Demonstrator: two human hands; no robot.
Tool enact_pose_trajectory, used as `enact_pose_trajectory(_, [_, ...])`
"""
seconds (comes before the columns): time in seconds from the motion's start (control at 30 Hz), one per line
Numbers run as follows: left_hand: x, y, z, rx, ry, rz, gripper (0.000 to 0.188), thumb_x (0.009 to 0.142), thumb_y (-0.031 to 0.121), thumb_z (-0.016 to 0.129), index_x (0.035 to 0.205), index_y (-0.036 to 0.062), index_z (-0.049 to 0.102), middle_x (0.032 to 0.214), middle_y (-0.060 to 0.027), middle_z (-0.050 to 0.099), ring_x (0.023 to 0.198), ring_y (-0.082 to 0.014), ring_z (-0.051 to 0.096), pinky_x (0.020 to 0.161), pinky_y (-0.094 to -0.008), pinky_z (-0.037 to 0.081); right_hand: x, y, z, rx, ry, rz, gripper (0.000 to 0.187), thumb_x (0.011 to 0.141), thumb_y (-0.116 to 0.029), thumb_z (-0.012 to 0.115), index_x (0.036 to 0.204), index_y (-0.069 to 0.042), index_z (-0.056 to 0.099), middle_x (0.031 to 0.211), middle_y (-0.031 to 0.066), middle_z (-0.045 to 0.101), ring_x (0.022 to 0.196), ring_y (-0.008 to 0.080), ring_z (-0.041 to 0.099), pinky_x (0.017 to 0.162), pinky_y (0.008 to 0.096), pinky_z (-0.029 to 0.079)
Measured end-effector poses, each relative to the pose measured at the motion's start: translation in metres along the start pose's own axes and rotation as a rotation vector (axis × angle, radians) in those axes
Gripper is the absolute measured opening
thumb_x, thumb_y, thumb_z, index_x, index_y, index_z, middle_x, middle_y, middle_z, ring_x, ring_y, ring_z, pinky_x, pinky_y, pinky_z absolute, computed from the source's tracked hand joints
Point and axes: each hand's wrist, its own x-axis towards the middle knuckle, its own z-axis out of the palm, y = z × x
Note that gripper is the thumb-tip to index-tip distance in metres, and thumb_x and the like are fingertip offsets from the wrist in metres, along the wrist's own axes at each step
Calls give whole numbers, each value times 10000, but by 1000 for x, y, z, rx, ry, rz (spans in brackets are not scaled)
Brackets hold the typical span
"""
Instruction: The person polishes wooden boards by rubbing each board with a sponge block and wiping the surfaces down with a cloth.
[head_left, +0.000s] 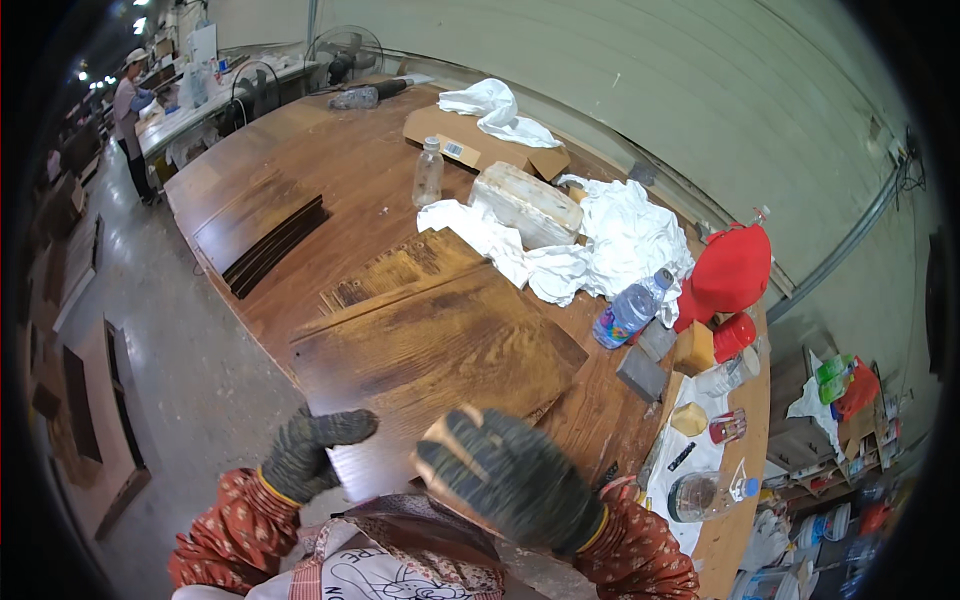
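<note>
board (450, 345) of brown wood grain, flat and broad, lies in front of the person over the near edge of the brown wooden tabletop (355, 170), partly covering a second wood-grain board (400, 268). the left hand (310, 452), in a dark grey knit glove, is clamped on the first board's near left edge. the right hand (520, 480), gloved alike, is curled over a mostly hidden tan piece (437, 464); whether it grips this, i cannot tell. crumpled white cloth (630, 235) lies beyond.
</note>
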Motion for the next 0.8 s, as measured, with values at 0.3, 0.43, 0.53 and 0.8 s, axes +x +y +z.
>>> enact_pose_trajectory(0.3, [29, 42, -30, 257, -49, -97, 413, 749, 11, 764, 1154, -18, 687, 1070, -130, 727, 966, -241, 716, 891, -408, 593, -40, 41, -23, 52, 18, 93, 487, 887, -199, 695, 1349, -89, 584, 1351, 118, 577, 1150, 304, 621, 1016, 452, 488])
enact_pose_trajectory(0.43, [44, 75, -14, 417, -11, -212, 438, 720, -9, 758, 1151, -35, 685, 1119, -154, 715, 989, -258, 711, 866, -480, 607, -67, 75, -15, 397, 241, 593, 397, 953, -155, 623, 1325, -27, 574, 1274, 135, 619, 1127, 264, 628, 956, 391, 519])
enact_pose_trajectory(0.53, [58, 105, 13, 1085, 175, -83, 453, 823, 298, 809, 1090, -51, 698, 897, -119, 728, 765, -214, 715, 643, -364, 598, -73, 86, -9, 347, 459, 752, 326, 963, -71, 559, 1276, 13, 585, 1205, 189, 651, 1125, 278, 636, 933, 391, 520])
enact_pose_trajectory(0.8, [91, 127, 80, 1977, -2, 854, 442, 902, 458, 682, 851, 19, 660, 681, -156, 648, 675, -353, 682, 629, -442, 531, -32, 55, 3, -4, 140, 288, 516, 891, -108, 573, 1406, -85, 552, 1429, 154, 532, 1325, 326, 514, 1083, 468, 433])
